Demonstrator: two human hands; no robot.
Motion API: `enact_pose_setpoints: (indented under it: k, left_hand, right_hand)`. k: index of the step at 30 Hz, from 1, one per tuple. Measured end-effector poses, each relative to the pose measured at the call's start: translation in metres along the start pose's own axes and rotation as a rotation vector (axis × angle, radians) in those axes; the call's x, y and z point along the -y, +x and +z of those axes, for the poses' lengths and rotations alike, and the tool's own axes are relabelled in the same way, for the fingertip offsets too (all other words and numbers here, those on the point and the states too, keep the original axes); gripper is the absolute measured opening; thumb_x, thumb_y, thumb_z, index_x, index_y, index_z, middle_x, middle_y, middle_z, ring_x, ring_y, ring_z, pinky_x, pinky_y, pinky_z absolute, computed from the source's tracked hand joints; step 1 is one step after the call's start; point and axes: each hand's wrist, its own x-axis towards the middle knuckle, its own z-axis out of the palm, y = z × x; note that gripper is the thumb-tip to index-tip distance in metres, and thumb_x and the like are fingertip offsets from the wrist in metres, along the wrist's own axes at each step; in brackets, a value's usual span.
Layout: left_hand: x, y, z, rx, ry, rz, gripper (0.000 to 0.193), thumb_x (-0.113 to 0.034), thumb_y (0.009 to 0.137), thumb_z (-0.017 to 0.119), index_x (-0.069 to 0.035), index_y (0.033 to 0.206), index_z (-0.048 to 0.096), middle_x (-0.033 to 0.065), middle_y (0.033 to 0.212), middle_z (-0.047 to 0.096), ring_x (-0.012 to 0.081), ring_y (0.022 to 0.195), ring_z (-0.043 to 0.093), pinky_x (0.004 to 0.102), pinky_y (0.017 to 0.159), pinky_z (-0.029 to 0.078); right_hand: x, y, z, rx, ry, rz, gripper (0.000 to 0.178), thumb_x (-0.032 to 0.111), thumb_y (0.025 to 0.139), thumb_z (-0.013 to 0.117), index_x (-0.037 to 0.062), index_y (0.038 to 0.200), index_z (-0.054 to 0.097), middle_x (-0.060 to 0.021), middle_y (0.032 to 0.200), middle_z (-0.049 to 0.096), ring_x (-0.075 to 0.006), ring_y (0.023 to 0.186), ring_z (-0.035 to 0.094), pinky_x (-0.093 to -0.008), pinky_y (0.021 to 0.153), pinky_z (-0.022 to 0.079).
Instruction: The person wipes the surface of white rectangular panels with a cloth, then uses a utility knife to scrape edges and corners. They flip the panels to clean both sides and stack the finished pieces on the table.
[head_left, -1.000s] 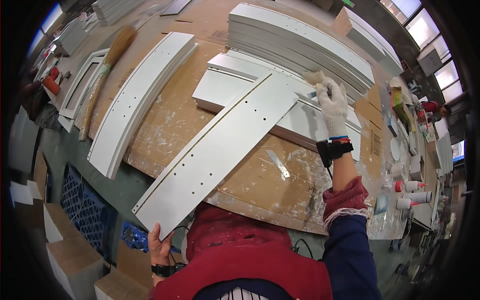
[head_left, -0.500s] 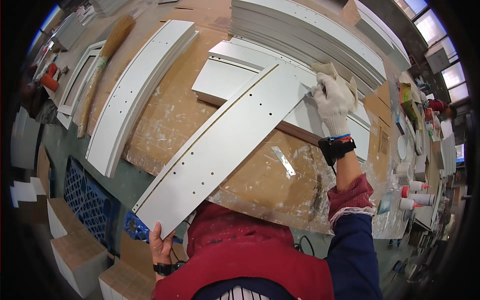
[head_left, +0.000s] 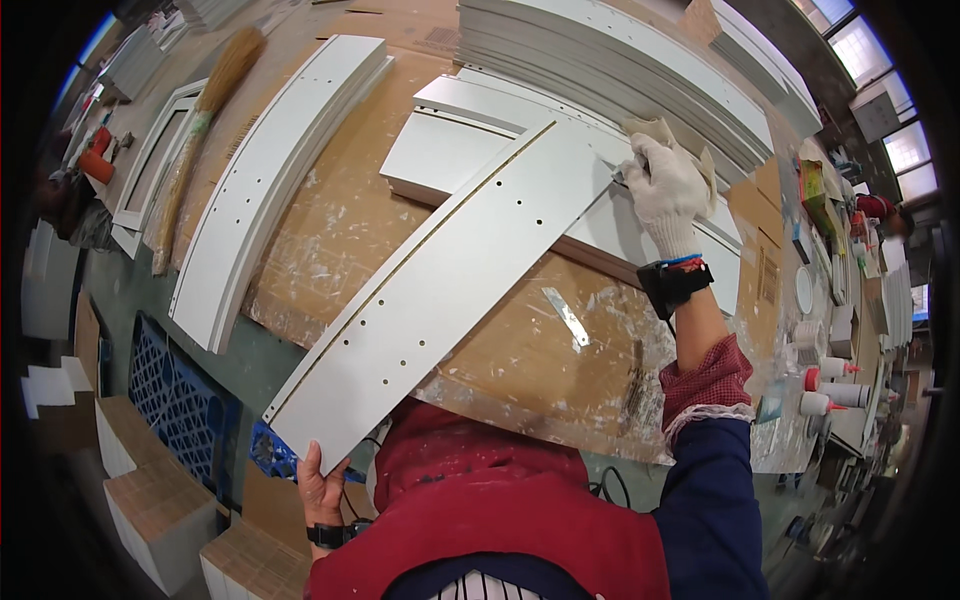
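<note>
Head view: left hand (head_left: 321, 494) grips a smooth, drilled panel (head_left: 430, 270), knit-gloved right hand (head_left: 668, 190) a half-hidden tool (head_left: 617, 175).

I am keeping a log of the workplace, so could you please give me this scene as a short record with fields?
Left hand: bare, gripping the near end of the long white panel
Right hand: gloved, at the panel's far end, holding a pale cloth
Panel details: drilled holes, groove along the left edge
On cardboard: metal strip, right of the panel
Further left: broom
Back: stack of white panels
Floor: blue pallet
</note>
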Motion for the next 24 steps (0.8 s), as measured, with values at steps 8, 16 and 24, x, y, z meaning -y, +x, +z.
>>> enact_pose_setpoints:
  k: [8,16,24]
  left_hand:
    - [-0.001,0.001,-0.004,-0.008,0.002,-0.010,0.039,-0.017,0.089,0.058,-0.001,0.123,0.045,0.0144,0.108,0.061,0.0275,0.089,0.066,0.0364,0.060,0.062]
    - [-0.002,0.000,-0.001,0.002,0.005,-0.001,0.036,-0.018,0.090,0.056,0.000,0.121,0.048,0.0156,0.107,0.062,0.0275,0.089,0.066,0.0359,0.061,0.062]
    - [0.000,0.000,0.000,-0.020,-0.024,-0.017,0.042,-0.015,0.088,0.058,-0.002,0.125,0.043,0.0140,0.109,0.059,0.0277,0.088,0.065,0.0365,0.060,0.061]
  right_hand:
    - [-0.009,-0.001,0.003,-0.015,-0.069,-0.025,0.027,0.013,0.076,0.068,0.0069,0.102,0.063,-0.0061,0.075,0.059,-0.0155,0.069,0.056,-0.0279,0.066,0.045]
    - [-0.002,0.008,-0.005,0.102,-0.008,0.119,0.026,0.015,0.078,0.066,0.0066,0.102,0.061,-0.0120,0.081,0.060,-0.0261,0.076,0.059,-0.0353,0.070,0.047]
    - [0.007,0.007,-0.012,0.154,0.062,0.166,0.025,0.015,0.077,0.066,0.0061,0.100,0.061,-0.0119,0.079,0.061,-0.0261,0.074,0.058,-0.0347,0.068,0.047]
